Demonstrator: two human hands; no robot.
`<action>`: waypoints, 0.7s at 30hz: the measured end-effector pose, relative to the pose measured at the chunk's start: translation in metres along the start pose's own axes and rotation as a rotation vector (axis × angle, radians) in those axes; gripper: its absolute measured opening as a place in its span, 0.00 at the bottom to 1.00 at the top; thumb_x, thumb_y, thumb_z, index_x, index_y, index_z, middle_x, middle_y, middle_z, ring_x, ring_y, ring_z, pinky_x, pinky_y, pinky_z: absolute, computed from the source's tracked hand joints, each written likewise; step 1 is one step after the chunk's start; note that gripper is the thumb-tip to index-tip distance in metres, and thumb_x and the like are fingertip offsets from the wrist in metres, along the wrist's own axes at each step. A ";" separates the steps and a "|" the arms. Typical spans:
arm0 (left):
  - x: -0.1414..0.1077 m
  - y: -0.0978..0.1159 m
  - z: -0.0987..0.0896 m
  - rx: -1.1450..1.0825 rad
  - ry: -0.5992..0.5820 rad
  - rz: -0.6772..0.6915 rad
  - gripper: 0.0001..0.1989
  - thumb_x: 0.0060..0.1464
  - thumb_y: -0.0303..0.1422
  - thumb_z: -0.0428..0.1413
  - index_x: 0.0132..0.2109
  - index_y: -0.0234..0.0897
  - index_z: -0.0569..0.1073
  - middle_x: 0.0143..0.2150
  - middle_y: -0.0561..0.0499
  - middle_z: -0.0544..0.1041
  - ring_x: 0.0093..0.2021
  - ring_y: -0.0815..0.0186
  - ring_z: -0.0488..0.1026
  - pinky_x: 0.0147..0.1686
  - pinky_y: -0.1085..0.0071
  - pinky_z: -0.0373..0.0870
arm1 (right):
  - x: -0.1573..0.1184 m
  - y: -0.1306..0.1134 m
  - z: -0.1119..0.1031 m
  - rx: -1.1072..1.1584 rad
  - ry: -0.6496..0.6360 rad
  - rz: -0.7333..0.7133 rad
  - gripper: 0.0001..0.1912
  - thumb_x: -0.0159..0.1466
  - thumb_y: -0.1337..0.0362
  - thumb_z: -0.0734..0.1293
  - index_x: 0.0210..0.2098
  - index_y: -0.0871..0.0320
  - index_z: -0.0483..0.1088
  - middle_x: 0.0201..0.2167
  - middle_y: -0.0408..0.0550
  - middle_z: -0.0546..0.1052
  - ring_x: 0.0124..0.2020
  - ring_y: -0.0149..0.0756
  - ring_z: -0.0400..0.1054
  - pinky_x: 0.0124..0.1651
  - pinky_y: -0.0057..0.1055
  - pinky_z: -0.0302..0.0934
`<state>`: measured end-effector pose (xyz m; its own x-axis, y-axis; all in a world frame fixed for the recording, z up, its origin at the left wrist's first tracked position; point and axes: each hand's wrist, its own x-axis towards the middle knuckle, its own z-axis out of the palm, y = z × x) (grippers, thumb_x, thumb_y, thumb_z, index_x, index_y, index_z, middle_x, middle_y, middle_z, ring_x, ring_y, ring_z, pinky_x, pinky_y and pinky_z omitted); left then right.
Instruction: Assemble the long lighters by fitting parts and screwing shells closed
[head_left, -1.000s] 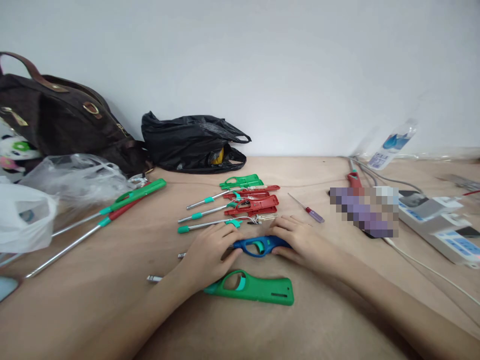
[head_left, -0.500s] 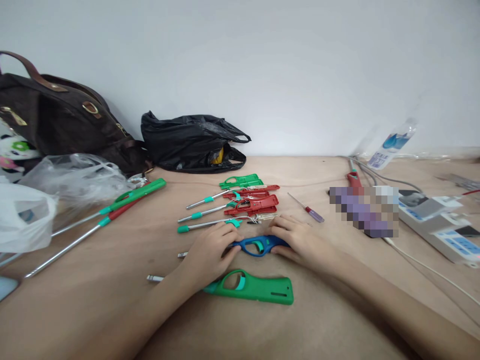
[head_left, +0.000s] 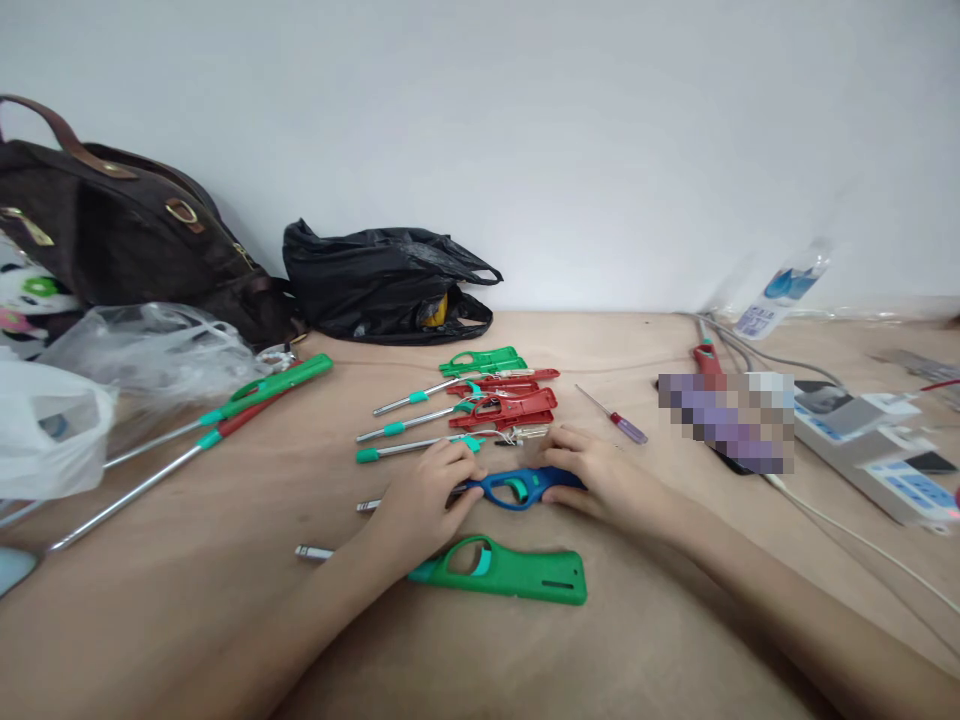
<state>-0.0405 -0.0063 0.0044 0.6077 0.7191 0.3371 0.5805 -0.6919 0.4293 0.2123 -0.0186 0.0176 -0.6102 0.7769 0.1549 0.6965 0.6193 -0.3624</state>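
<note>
A blue long-necked gas lighter (head_left: 525, 488) with a teal trigger lies across the table between my hands. My left hand (head_left: 433, 500) is closed on its neck end, and the metal tube's tip comes out on the far side of that hand. On the handle end, my right hand (head_left: 592, 472) is closed with fingers over the top and thumb at the near edge. Nearer to me lies a green lighter (head_left: 517, 575), its tube partly hidden under my left forearm. Beyond my hands are opened red lighter casings (head_left: 517, 408), metal tubes (head_left: 411, 428) and a green casing (head_left: 484, 361).
A screwdriver (head_left: 626, 427) lies right of the casings. At left are long lighters (head_left: 277, 385), plastic bags (head_left: 52, 430) and a dark backpack (head_left: 150, 250). A black bag (head_left: 375, 280) stands at the back. To the right are a power strip (head_left: 892, 460), cables and a bottle (head_left: 784, 290).
Both hands keep their hold on the blue lighter, which has barely moved. The view has shifted very slightly.
</note>
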 end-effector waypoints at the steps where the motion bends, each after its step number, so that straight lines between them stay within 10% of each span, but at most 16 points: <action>1: 0.000 0.000 0.000 -0.002 0.001 0.002 0.05 0.54 0.25 0.55 0.37 0.37 0.73 0.40 0.48 0.75 0.43 0.58 0.71 0.41 0.63 0.71 | 0.000 0.000 0.000 0.013 0.004 0.003 0.10 0.64 0.65 0.66 0.46 0.57 0.72 0.43 0.52 0.73 0.46 0.43 0.68 0.48 0.41 0.65; 21: -0.002 0.000 -0.002 -0.008 -0.046 -0.024 0.05 0.55 0.25 0.55 0.39 0.37 0.73 0.41 0.47 0.74 0.44 0.57 0.70 0.43 0.62 0.70 | -0.001 0.000 -0.001 -0.036 0.070 -0.083 0.13 0.67 0.65 0.63 0.50 0.55 0.71 0.45 0.52 0.72 0.48 0.43 0.66 0.52 0.43 0.63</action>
<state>-0.0427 -0.0072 0.0051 0.6178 0.7317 0.2880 0.5911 -0.6737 0.4436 0.2132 -0.0192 0.0181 -0.6391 0.7283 0.2472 0.6589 0.6842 -0.3126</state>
